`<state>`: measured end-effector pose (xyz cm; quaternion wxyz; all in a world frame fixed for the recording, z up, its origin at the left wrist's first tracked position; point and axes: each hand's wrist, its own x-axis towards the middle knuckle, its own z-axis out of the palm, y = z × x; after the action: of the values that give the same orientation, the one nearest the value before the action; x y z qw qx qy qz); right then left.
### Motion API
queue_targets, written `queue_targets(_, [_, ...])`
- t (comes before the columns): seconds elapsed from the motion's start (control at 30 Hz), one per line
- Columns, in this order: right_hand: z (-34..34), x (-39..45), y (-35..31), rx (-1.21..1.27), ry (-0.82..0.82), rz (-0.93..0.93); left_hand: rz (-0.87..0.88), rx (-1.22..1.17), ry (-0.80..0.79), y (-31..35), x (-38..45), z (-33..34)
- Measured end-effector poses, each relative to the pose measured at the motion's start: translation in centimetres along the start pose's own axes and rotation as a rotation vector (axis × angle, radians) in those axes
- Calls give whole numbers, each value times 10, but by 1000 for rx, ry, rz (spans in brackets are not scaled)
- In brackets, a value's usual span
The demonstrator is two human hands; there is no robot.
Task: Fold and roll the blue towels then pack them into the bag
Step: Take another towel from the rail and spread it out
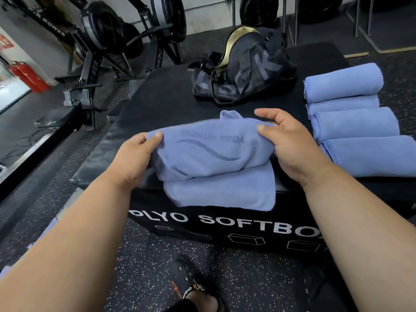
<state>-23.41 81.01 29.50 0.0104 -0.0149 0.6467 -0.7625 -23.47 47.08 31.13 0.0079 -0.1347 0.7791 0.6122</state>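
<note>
A blue towel [213,167] with a dark wave logo lies partly folded at the front edge of a black plyo soft box [162,97]. My left hand [135,154] pinches its left edge, thumb on top. My right hand [286,140] pinches the right edge, its fingers partly spread. The towel's upper layer is lifted a little over the lower layer, which hangs over the box front. Several rolled blue towels [351,118] lie in a row at the right of the box. A black bag [245,70] with a gold-lined opening stands at the back of the box.
Rowing machines [108,37] stand at the back left on the speckled rubber floor. A red fire extinguisher [27,75] is at the far left. My foot in a black clog [191,287] is below the box front.
</note>
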Motion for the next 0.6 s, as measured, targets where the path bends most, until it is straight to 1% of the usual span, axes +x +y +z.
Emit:
queue_targets(0.03, [0,3,4,-24,14,19,5,28,37,-4,6,2])
queue_targets(0.07, [0,5,8,-75,17,52,5,94,40,-8,9,4])
queue_targets(0.13, [0,7,18,-315,1,89,11,196,-49,-21,12,7])
queue_targets(0.17, [0,6,22,-451,-23,105,4,196,-102,-29,12,6])
queue_targets(0.23, [0,3,26,-613,-86,137,-13,194,-138,-41,9,3])
queue_targets(0.27, [-1,4,29,-665,-93,143,0,233,-126,-45,7,4])
queue_targets(0.37, [-4,7,33,-769,-76,95,48,389,-20,-53,5,11])
queue_targets(0.5, [-3,10,39,-741,74,19,61,408,172,-45,4,26])
queue_targets(0.53, [-2,10,41,-783,107,-4,59,436,210,-42,6,30])
queue_targets(0.6, [2,10,44,-955,158,-18,59,515,232,-36,7,38])
